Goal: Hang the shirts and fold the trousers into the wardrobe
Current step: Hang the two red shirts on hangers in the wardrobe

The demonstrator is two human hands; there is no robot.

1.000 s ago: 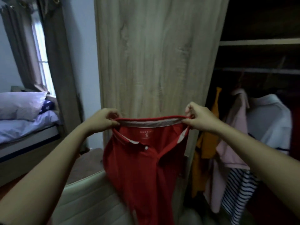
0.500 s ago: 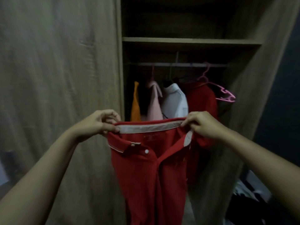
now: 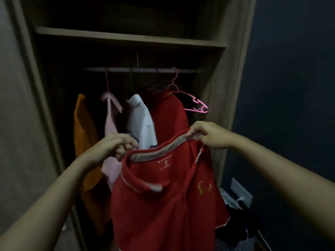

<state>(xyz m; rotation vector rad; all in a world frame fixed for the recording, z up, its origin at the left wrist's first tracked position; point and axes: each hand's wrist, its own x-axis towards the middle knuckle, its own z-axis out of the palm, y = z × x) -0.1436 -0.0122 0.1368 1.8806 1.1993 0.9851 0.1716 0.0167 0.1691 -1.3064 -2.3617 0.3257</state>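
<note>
- The red polo shirt (image 3: 163, 205) hangs limp from its collar, held up near the viewer in front of the open wardrobe (image 3: 230, 73). It is soft knit cloth with a grey-beige band lining the neck and white printed label text under that band. The folded collar has pale piping, and a small gold antler-like embroidery sits on the chest at right.
- The left hand (image 3: 116, 145) pinches the left end of the collar with curled fingers. The right hand (image 3: 208, 134) grips the right end a little higher, so the neckline is stretched wide and tilted.
- Farther in, a thin rail (image 3: 145, 70) carries, from left, an orange garment (image 3: 83, 133), a pale pink shirt (image 3: 110, 124), a white collared shirt (image 3: 141, 120) and a dark red shirt (image 3: 168, 115). The held shirt hides their lower parts.
- An empty pink hanger (image 3: 195, 104), slim plastic with a notched arm, hangs at the rail's right end, above the right hand.
- A flat wood-grain shelf (image 3: 126, 36) spans the wardrobe above the rail.
- To the right is a dark blue wall (image 3: 290, 87) with a white wall plate (image 3: 241, 192) low down. Crumpled clothes (image 3: 235, 223) lie on the floor beside it.
</note>
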